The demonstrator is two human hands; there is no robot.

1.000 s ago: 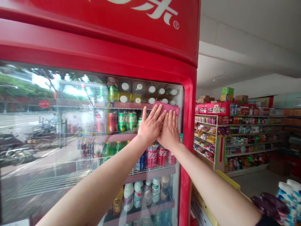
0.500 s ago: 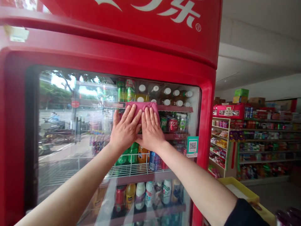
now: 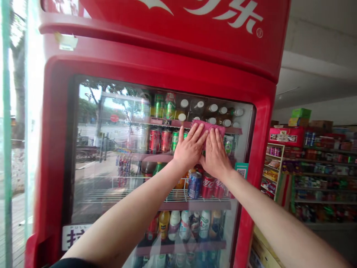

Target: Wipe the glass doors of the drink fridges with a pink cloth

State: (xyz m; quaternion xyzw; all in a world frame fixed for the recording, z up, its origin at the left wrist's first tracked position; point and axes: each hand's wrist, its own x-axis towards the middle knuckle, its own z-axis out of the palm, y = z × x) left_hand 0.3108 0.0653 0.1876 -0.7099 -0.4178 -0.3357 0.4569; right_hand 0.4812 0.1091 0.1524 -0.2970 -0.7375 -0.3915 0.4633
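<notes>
A pink cloth (image 3: 209,124) is pressed against the glass door (image 3: 95,197) of a red drinks fridge, at the upper right of the pane. My left hand (image 3: 189,149) lies on the cloth's left part, its fingers stretched out and the thumb pointing up off the cloth. Beside it, my right hand (image 3: 216,154) lies flat on the right part with straight fingers held close together. Both hands cover much of the cloth, so its lower part is hidden. Behind the glass, cans and bottles stand on several shelves.
The fridge's red frame (image 3: 263,149) borders the pane, with a QR-code sticker (image 3: 241,170) at its right edge. A door sign (image 3: 73,237) is at lower left, partly behind my left forearm. Stocked store shelves (image 3: 323,186) stand farther right. Street and trees reflect in the glass.
Both hands and the cloth have slid right across the glass. My view has shifted left, bringing the fridge's left side and the door sign into sight.
</notes>
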